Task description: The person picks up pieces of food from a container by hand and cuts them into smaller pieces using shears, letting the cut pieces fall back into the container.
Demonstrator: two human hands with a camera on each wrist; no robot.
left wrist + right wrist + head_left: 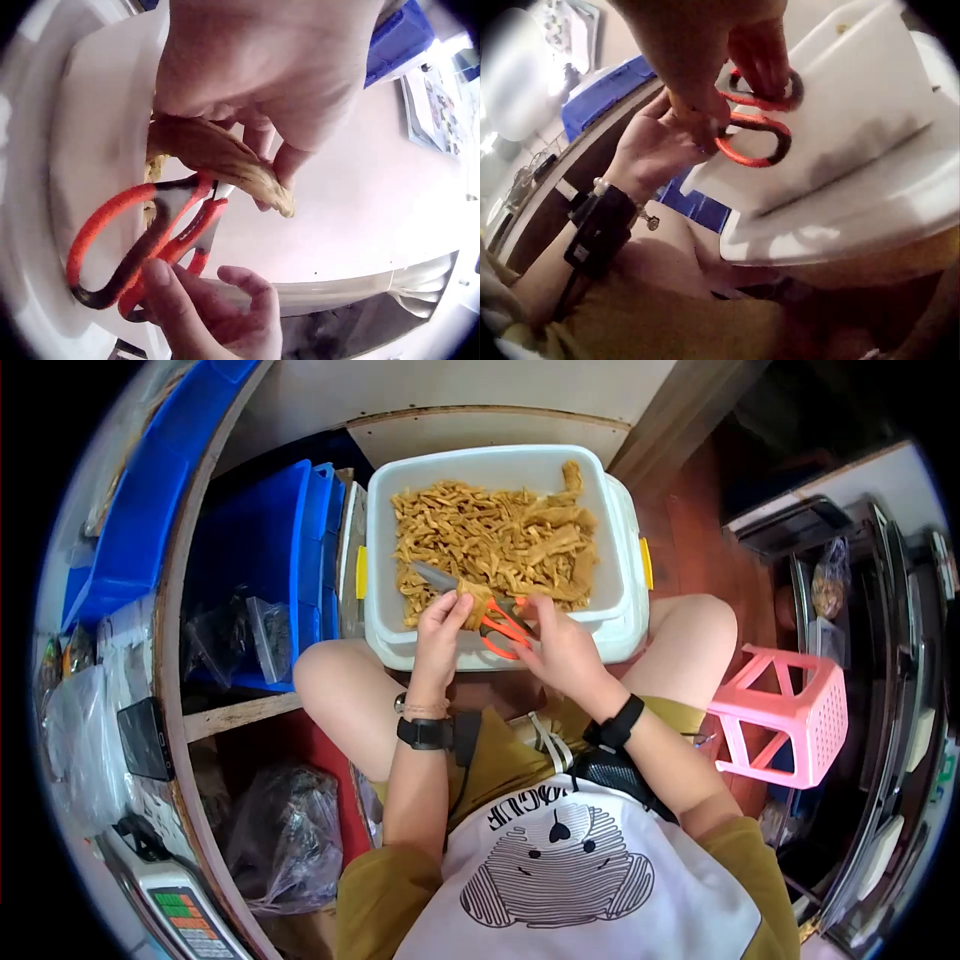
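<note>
My left hand point(440, 640) pinches a folded brownish-yellow wrinkled strip point(225, 157) between thumb and fingers, over the near side of a white tub point(380, 585). A pair of scissors point(161, 236) with orange and black handles lies against the strip. In the head view its grey blades point toward the far left, over the tub. My right hand point(567, 650) holds the scissors by the handles, with the thumb against one handle in the left wrist view. One handle loop point(754, 142) shows without a finger through it. Many cut brownish-yellow pieces point(460, 525) fill the tub, with larger uncut pieces point(570, 545) on its right.
The tub sits on a white lidded box with yellow clips point(645, 563), between the person's knees. Blue bins point(300, 560) stand on a shelf at left. A pink stool point(790, 715) lies tipped at right, and a plastic bag point(285, 835) is at lower left.
</note>
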